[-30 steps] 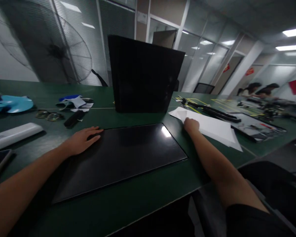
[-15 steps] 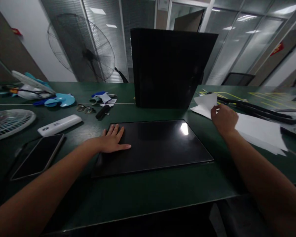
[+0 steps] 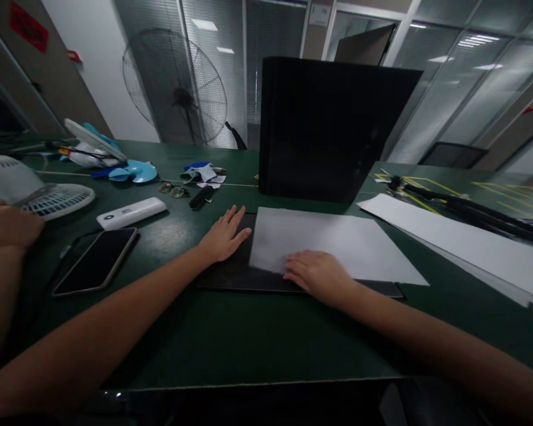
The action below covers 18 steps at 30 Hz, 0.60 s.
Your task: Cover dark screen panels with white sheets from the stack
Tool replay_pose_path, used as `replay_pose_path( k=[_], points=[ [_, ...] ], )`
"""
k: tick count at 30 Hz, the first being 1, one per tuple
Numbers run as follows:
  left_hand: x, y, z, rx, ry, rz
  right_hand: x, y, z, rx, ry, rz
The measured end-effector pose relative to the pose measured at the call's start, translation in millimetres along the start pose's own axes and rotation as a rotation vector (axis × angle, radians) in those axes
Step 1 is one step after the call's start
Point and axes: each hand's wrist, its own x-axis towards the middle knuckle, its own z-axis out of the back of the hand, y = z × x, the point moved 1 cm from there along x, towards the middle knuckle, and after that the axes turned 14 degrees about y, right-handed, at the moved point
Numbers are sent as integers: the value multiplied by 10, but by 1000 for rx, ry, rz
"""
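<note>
A flat black panel (image 3: 240, 277) lies on the green table, mostly covered by a loose sheet of white paper (image 3: 320, 228). My left hand (image 3: 222, 235) is open, fingers spread, at the panel's left end, just left of the paper. At the sheet's lower left part is my right hand (image 3: 317, 273), palm down with bent fingers closed on the paper. Its fingertips are partly hidden. The sheet reaches past the panel's right edge. To the right lies a stack of white paper (image 3: 471, 248).
Another person's hand (image 3: 13, 228) is beside a white fan (image 3: 62, 198) at left. A phone (image 3: 96, 260), white power bank (image 3: 131, 214), glasses (image 3: 173, 189) and black cutter-like object (image 3: 201, 197) lie nearby. A large black box (image 3: 333, 130) stands behind the panel.
My right hand has moved left from the paper stack, bringing a sheet over the panel. My left hand stays at the panel's left end. Another person's hand has appeared at left; the view has shifted.
</note>
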Motion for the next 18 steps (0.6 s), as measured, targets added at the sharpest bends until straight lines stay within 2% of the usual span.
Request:
replay_pose_path(
  k=[1, 3, 5, 7, 9, 12, 15, 18],
  points=[
    [-11, 10, 11, -18, -4, -61, 3, 100, -27, 28, -6, 114],
    [-16, 27, 17, -11, 67, -158, -37, 197, -32, 141, -20, 298],
    [0, 44, 7, 38, 188, -197, -105, 176, 11, 275, 15, 443],
    [26, 61, 2, 76, 263, -198, -156, 47, 65, 348, 31, 496],
    [49, 80, 11, 72, 289, -199, -163, -183, 88, 336, -7, 410],
    [74, 138, 34, 35, 292, -213, -119, -627, 31, 185, -78, 82],
    [104, 257, 48, 15, 217, -153, -82, -967, -84, 21, -21, -203],
    [134, 387, 52, -25, 145, -10, -66, -1088, -151, -16, 28, -259]
  ],
)
